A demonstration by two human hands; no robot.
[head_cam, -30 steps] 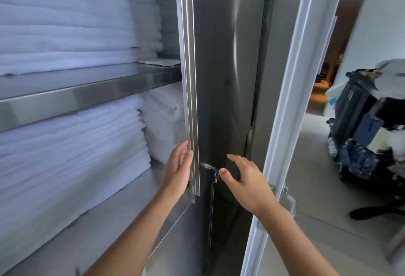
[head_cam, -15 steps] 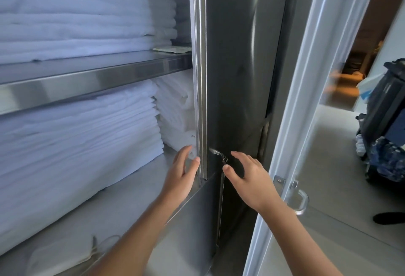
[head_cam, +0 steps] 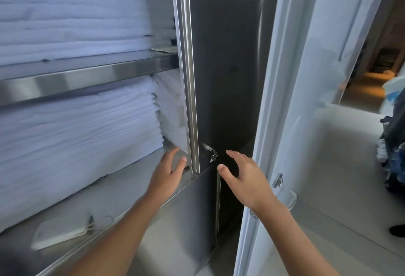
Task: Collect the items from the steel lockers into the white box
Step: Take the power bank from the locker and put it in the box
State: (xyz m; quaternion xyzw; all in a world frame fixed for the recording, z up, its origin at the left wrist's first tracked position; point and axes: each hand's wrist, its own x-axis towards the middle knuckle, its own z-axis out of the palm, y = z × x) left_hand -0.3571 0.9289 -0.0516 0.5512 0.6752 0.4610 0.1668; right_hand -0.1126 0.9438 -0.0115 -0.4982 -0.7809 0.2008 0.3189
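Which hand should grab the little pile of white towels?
Left. The left hand reaches inside the locker just below the small towel pile; the right hand hovers outside by the door key.

Left of frame: towel stack [head_cam: 76, 23] on upper shelf [head_cam: 87, 76], lower stack [head_cam: 76, 133] beneath. Flat pouch [head_cam: 59, 229] lower left, before it. Centre: locker door [head_cam: 223, 56], key [head_cam: 210, 151] in lock. Door frame [head_cam: 274, 100] right.

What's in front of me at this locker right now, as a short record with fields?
left hand: open, beside the locker door edge
right hand: open, empty, near the key in the lock
upper shelf: stacked white towels
lower shelf: more towel stacks, a small white packet in front
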